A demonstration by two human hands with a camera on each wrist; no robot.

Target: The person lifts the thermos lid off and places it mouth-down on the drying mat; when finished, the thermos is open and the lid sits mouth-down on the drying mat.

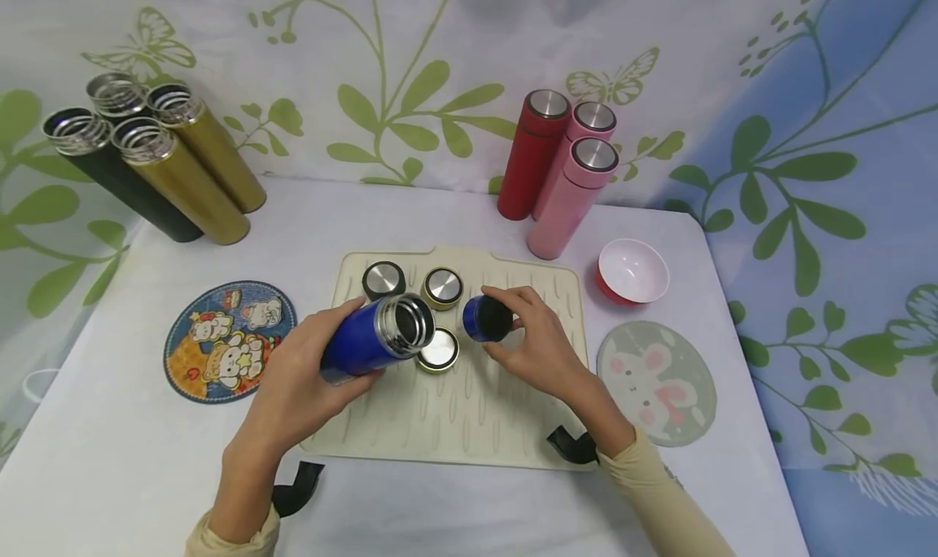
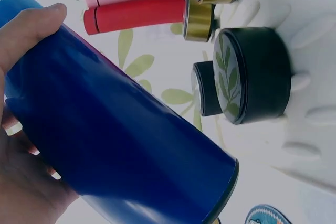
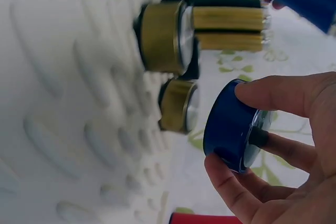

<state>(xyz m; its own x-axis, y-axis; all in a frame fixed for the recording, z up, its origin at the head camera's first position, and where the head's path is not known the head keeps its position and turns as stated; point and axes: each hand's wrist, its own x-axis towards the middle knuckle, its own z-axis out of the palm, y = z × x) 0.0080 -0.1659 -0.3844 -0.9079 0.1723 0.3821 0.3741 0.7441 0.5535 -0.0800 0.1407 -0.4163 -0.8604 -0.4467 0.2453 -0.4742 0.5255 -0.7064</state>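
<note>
My left hand point(image 1: 304, 378) grips a blue thermos bottle point(image 1: 359, 341) around its body. The bottle leans with its uncapped steel mouth toward the right. In the left wrist view the blue bottle point(image 2: 121, 114) fills much of the frame, fingers wrapped behind it. My right hand point(image 1: 538, 341) pinches a blue lid point(image 1: 478, 317) between thumb and fingers, held apart from the bottle mouth. The right wrist view has the blue lid point(image 3: 231, 127) with a fingertip against its metal top. Below, on a cream ridged mat point(image 1: 454, 427), stand a black lid point(image 1: 383, 280) and gold lids point(image 1: 442, 287).
Uncapped black and gold bottles point(image 1: 186, 186) stand at the back left. Capped red point(image 1: 535, 154) and pink bottles point(image 1: 572, 199) stand at the back right, near a red-and-white bowl point(image 1: 633, 272). Round coasters lie left point(image 1: 227, 341) and right point(image 1: 655, 382) of the mat.
</note>
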